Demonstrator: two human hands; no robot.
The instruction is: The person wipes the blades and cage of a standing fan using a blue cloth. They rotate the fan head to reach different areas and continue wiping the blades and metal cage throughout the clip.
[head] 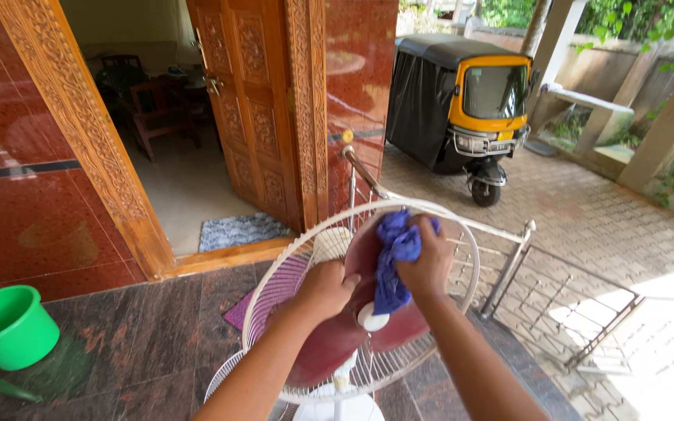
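We see a green bucket point(5, 326) on the dark stone floor point(142, 335) at the left. Beyond it a carved wooden door point(247, 101) stands open, with a blue-grey mat point(239, 230) at its threshold and a wooden chair point(154, 113) inside. A black-and-yellow three-wheeler point(462, 97) stands on the paved yard point(587, 226), behind a metal railing point(509, 249).

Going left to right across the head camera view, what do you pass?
Round green plastic bucket → carved wooden door frame post → left hand gripping a maroon fan blade → right hand pressing a crumpled blue cloth → black and yellow three-wheeled auto-rickshaw → grey concrete pillar.
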